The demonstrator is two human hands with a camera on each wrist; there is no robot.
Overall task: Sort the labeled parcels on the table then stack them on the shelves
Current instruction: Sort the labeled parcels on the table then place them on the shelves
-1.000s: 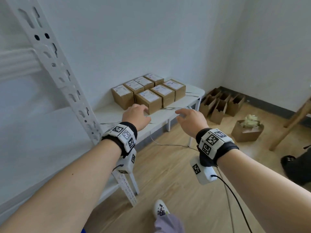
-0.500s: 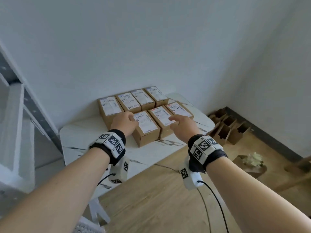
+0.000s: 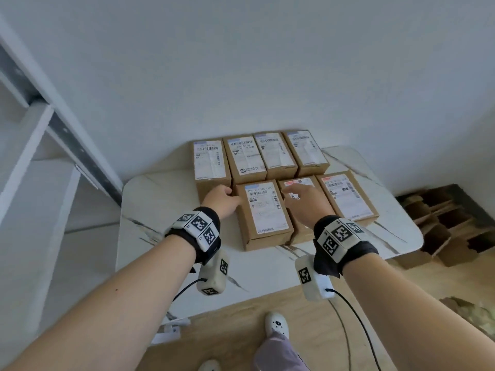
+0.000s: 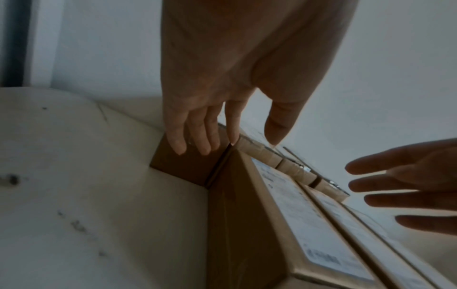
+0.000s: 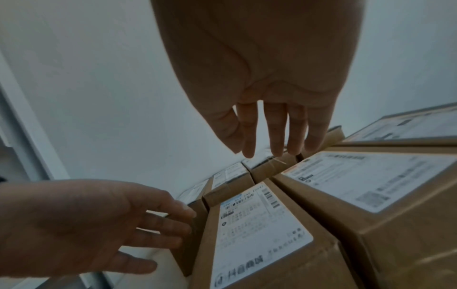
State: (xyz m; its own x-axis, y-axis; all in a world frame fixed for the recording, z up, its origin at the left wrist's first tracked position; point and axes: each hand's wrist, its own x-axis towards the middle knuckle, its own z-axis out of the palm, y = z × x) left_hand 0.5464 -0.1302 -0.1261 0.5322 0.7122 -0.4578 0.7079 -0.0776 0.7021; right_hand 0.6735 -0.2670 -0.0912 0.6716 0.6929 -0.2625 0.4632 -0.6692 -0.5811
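Several brown cardboard parcels with white labels lie in two rows on the white marble-look table (image 3: 166, 210). The front-left parcel (image 3: 263, 214) lies between my hands. My left hand (image 3: 223, 199) reaches beside its left side with straight fingers (image 4: 197, 136), near the front face of the back-left parcel (image 3: 210, 163), holding nothing. My right hand (image 3: 302, 200) hovers over the front-middle parcel (image 5: 366, 176), fingers (image 5: 274, 133) straight and spread, holding nothing. In the right wrist view the front-left parcel (image 5: 257, 232) shows a barcode label.
A white metal shelf unit (image 3: 40, 145) stands to the left of the table. Empty open cardboard boxes (image 3: 450, 223) sit on the wooden floor at the right. My white shoe (image 3: 277, 324) is below the table's front edge, and cables hang from both wrists.
I have stepped up to the table, and the shelf post has slid to the left of view. Both hands moved forward to the front row of parcels.
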